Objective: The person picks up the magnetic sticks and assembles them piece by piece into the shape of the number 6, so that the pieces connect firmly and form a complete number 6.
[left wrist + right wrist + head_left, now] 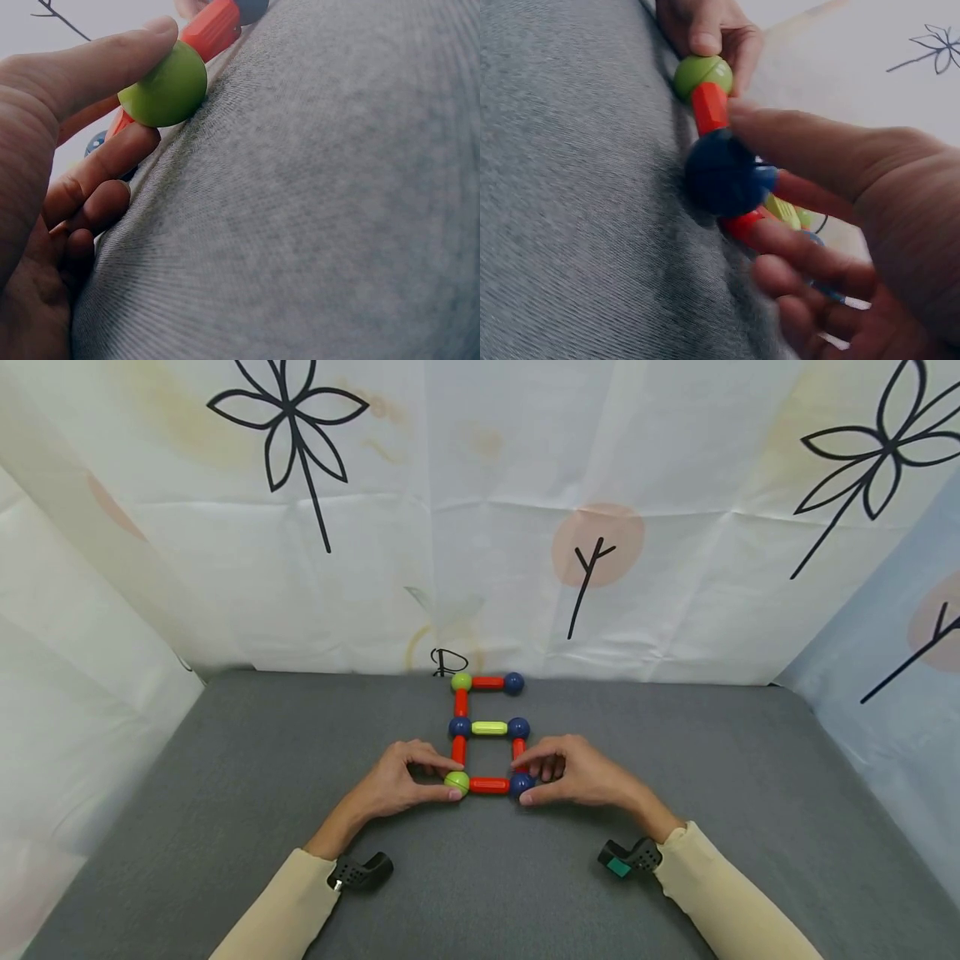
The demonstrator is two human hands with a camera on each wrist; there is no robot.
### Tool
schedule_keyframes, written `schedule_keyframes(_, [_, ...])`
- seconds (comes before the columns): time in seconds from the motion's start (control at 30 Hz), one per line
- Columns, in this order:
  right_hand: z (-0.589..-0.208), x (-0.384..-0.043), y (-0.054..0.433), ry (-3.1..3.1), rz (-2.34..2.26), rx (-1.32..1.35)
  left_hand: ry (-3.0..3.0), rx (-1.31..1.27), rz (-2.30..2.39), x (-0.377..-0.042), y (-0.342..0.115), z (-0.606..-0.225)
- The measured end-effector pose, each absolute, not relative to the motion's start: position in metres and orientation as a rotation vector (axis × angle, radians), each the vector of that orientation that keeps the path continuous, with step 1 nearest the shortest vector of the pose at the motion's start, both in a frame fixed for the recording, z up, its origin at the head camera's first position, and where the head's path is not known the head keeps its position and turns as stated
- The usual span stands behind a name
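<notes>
A figure of magnetic rods and balls, shaped like a 6, lies flat on the grey table. My left hand (405,779) pinches the lime-green ball (457,783) at its near left corner between thumb and fingers. At the near right corner, my right hand (576,772) holds the dark blue ball (726,174) between thumb and fingers. A red rod (490,786) joins these two balls. Red rods also form the sides, and a yellow-green rod (489,727) crosses the middle between two blue balls. Atop the figure, a red rod (488,682) links a green ball (461,682) to a blue ball (513,683).
Grey cloth covers the table (300,727). A white patterned curtain (495,527) hangs right behind the figure, with more fabric at both sides. Each wrist wears a black strap (362,871).
</notes>
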State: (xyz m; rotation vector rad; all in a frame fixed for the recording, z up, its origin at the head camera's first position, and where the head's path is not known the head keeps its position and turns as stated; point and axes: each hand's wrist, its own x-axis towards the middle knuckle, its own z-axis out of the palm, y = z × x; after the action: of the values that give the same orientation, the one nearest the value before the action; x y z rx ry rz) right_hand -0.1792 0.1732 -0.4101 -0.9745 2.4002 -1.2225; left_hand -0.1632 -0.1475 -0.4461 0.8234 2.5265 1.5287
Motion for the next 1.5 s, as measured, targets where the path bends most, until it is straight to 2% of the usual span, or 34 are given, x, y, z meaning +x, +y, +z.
schedule_keyframes(0.43, [-0.432, -0.188, 0.172, 2.653, -1.641, -0.618, 2.529, 0.832, 1.517, -0.163, -0.146, -0.445])
schedule_keyframes(0.57, [-0.420, -0.184, 0.167, 2.659, -1.613, -0.565, 2.524, 0.832, 1.523, -0.163, -0.147, -0.445])
schedule_keyframes(0.83, [-0.431, -0.198, 0.163, 2.682, -1.542, -0.522, 2.516, 0.817, 1.530, -0.162, -0.146, -0.443])
schedule_keyframes(1.5, [-0.437, -0.199, 0.154, 2.724, -1.590, -0.506, 2.530, 0.821, 1.506, -0.162, -0.147, -0.443])
